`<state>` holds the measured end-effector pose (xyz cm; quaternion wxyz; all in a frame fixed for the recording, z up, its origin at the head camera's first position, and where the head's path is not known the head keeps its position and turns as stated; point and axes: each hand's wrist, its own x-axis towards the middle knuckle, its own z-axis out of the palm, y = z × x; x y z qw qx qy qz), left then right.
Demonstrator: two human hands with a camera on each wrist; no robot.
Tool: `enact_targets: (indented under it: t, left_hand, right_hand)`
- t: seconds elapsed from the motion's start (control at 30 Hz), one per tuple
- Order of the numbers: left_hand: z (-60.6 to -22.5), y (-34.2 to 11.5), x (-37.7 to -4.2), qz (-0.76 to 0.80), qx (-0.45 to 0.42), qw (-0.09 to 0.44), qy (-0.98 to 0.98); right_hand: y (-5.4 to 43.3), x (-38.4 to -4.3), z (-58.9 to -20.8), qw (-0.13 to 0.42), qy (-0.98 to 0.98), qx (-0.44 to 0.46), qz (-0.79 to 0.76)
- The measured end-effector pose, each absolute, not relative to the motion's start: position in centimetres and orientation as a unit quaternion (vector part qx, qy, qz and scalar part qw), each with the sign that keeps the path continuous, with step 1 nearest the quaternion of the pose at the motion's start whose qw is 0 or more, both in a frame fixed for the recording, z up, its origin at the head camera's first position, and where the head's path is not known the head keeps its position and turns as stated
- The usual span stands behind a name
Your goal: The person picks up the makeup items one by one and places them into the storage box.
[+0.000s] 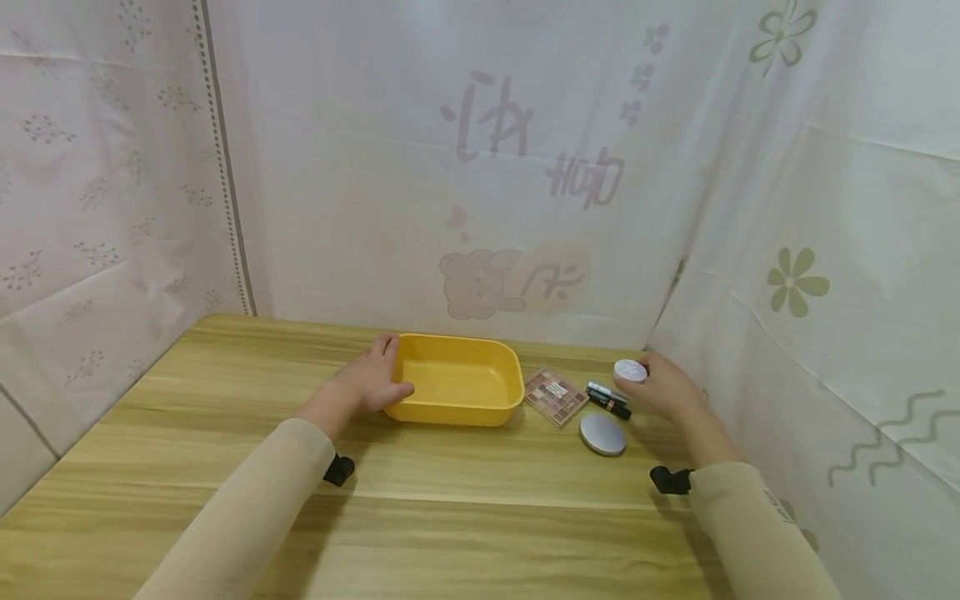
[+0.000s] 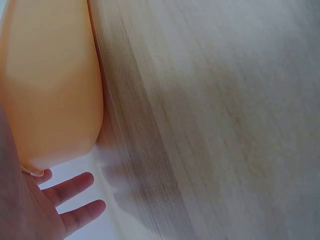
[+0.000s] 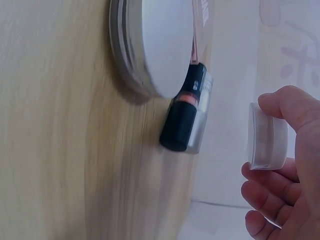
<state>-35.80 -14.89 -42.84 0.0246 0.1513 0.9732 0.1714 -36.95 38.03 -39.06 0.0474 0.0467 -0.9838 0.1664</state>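
A yellow plastic tub (image 1: 457, 414) stands on the table. My left hand (image 1: 371, 379) holds its left end, the thumb over the rim and the other fingers near the far corner; two of those fingers (image 2: 75, 189) stick out straight past the tub in the left wrist view. My right hand (image 1: 663, 387) pinches a small round jar (image 3: 267, 137) between thumb and fingers, above the table at the right. Its top is white with a pale purple pattern in the head view, and its side looks frosted in the right wrist view.
Between tub and right hand lie a square eyeshadow palette (image 1: 556, 397), a black lipstick tube (image 1: 610, 405), a silvery tube (image 1: 607, 392) and a round silver compact (image 1: 602, 434). Printed white curtains (image 1: 360, 167) hang behind and at both sides of the wooden table (image 1: 465, 525).
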Motion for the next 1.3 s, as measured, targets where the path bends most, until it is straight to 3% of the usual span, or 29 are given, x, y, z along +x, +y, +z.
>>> enact_targets:
  t: [1.3]
  left_hand:
    - [-43.1,-14.8,-36.2,0.171,0.144,0.032,0.974]
  right_hand:
    - [30.8,-37.1,-38.1,0.049,-0.982,0.107,0.15]
